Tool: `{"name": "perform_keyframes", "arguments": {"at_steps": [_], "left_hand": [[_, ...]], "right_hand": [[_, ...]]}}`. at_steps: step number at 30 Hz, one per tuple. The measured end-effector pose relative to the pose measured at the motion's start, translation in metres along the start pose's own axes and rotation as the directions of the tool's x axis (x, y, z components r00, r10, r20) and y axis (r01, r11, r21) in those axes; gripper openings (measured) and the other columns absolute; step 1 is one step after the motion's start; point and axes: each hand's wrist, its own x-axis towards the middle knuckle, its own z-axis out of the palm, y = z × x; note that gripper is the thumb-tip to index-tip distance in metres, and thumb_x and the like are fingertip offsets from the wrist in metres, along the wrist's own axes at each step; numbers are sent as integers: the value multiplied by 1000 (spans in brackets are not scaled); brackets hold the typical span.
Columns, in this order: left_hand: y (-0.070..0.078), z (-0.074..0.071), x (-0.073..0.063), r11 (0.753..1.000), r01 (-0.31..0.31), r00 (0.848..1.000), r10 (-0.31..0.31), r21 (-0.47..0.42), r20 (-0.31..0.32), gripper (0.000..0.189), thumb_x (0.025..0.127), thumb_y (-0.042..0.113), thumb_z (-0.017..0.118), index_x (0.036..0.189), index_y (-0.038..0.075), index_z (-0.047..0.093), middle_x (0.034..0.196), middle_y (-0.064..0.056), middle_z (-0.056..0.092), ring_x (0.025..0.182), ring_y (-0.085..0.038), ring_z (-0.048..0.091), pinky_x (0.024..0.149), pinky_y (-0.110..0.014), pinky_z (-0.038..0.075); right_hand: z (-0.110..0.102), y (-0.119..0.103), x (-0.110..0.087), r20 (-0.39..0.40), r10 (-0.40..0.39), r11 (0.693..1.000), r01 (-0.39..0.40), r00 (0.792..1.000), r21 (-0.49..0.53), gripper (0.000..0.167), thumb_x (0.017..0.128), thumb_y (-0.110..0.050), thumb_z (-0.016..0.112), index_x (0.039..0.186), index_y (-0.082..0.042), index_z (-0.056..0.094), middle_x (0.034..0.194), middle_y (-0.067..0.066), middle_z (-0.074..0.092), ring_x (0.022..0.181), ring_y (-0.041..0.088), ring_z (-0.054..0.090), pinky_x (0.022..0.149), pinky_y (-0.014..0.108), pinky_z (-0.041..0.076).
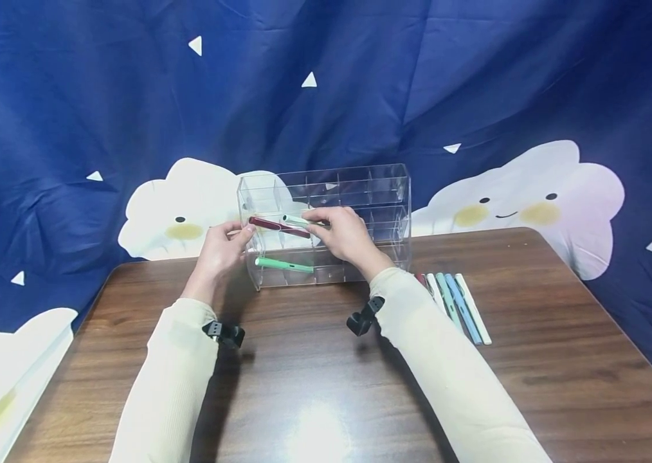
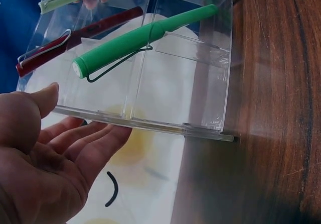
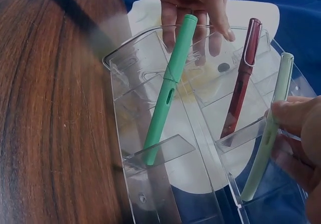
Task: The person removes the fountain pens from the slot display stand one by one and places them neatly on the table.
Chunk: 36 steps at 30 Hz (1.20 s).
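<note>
A clear acrylic organizer [image 1: 407, 206] with several compartments stands at the back of the table. My left hand [image 1: 222, 252] holds its left side edge, the thumb at the front and the fingers along the outside of the wall. My right hand [image 1: 344, 235] pinches a pale green pen [image 3: 282, 83] between thumb and fingers, slanted in front of the upper rows. Just beneath that pen, a dark red pen [image 1: 268, 224] lies across a middle row, its clip showing. Lower down, a bright green pen [image 1: 283, 264] rests in the bottom row.
Right of the organizer, several pens lie side by side on the wooden table [image 1: 297, 360], among them a blue pen [image 1: 465, 312] and a white pen [image 1: 473, 308]. A dark blue cloth [image 1: 326, 116] with cloud prints hangs behind the table's back edge.
</note>
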Motion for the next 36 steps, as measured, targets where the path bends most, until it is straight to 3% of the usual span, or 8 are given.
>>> {"name": "perform_keyframes", "arguments": {"at_steps": [4, 8, 12, 16, 19, 25, 36], "left_hand": [[-1, 0, 0, 1000, 11, 1000, -11, -17, -3, 55, 113, 29, 58, 157, -3, 49, 149, -30, 62, 136, -45, 64, 111, -43, 61], [-2, 1, 1, 1000, 7, 1000, -7, -24, 2, 54, 113, 30, 58, 155, -4, 50, 148, -30, 64, 135, -45, 65, 107, -39, 63], [-2, 0, 0, 1000, 5, 1000, -5, -6, -1, 54, 113, 31, 59, 154, -3, 52, 146, -29, 65, 127, -38, 70, 98, -31, 65], [-1, -1, 0, 1000, 7, 1000, -7, -11, -1, 53, 113, 30, 59, 154, -3, 52, 145, -30, 65, 112, -26, 74, 100, -34, 65], [-1, -1, 0, 1000, 6, 1000, -6, -18, 2, 52, 113, 29, 58, 154, -3, 52, 144, -31, 66, 111, -25, 74, 101, -35, 65], [1, 0, 0, 999, 16, 1000, -15, -36, 3, 52, 113, 29, 58, 154, -3, 51, 146, -30, 64, 132, -42, 67, 105, -37, 64], [2, 0, -1, 999, 20, 1000, -20, -48, 10, 54, 114, 29, 57, 156, -3, 49, 148, -30, 64, 135, -44, 65, 110, -43, 61]], "right_hand": [[1, 2, -1, -15, -9, 999, 10, 1000, 52, 29, 103, -24, 76, 132, -19, 79, 137, 4, 77, 132, 29, 69, 113, 48, 56], [1, 5, -2, -27, -24, 994, 27, 999, 107, 29, 103, -21, 76, 131, -16, 78, 136, 6, 77, 130, 27, 71, 111, 45, 58], [0, 6, -4, -59, -52, 984, 61, 997, 168, 28, 103, -18, 76, 130, -12, 79, 131, 8, 79, 121, 27, 75, 105, 44, 61], [-4, 8, -5, -113, -74, 972, 97, 991, 212, 25, 101, -15, 77, 126, -10, 80, 122, 9, 82, 110, 27, 77, 95, 44, 63], [-8, 8, -7, -155, -85, 964, 120, 984, 235, 24, 100, -14, 78, 124, -9, 80, 115, 9, 83, 107, 27, 78, 94, 45, 63], [-18, 6, -9, -236, -95, 947, 160, 967, 278, 25, 99, -12, 80, 123, -8, 80, 112, 11, 83, 107, 28, 78, 99, 45, 63], [-34, -5, -13, -318, -136, 930, 231, 938, 285, 25, 97, -8, 81, 122, -5, 80, 113, 14, 83, 106, 29, 78, 98, 48, 63]]}}
